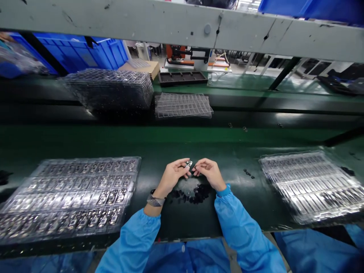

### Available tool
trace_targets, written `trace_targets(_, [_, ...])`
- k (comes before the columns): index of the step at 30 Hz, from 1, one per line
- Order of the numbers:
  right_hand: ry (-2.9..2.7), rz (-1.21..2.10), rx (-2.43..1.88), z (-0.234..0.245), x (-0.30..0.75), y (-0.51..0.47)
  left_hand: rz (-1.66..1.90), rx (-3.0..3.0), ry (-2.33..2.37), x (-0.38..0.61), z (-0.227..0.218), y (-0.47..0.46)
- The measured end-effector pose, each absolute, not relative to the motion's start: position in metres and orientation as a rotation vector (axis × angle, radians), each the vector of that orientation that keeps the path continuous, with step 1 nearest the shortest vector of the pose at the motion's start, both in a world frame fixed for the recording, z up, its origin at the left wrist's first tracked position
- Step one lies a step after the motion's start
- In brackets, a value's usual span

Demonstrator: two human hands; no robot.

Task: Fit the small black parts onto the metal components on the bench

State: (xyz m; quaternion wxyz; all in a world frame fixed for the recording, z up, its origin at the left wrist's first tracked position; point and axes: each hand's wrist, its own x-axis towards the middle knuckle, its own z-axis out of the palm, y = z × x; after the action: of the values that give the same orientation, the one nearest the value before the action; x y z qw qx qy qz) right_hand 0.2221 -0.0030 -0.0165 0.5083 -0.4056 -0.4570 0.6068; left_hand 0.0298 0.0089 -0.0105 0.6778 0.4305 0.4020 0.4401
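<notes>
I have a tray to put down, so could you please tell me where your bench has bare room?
The green belt strip between the left tray and the stacked trays behind is bare. So is the gap between the right hand and the right tray, bar a few black bits. Crowded: the black pieces by the left hand.

Your left hand (pixel 172 175) and right hand (pixel 209 172) meet over the bench (pixel 233 151), fingertips pinching a small metal part (pixel 189 164) between them. Black pieces (pixel 193 194) lie just beneath. Clear trays (pixel 71 195) flank both hands.
</notes>
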Motion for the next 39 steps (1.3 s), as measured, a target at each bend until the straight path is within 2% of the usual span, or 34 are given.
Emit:
trace_targets(24, [-1.237,1.513,-1.058,-0.014,0.234,-0.004,0.823,1.016,0.785,0.033,-0.011,0.001])
trace_targets(39, [-1.202,1.516,-1.07,-0.016,0.224,-0.004,0.879,1.085,0.839,0.034,-0.01,-0.003])
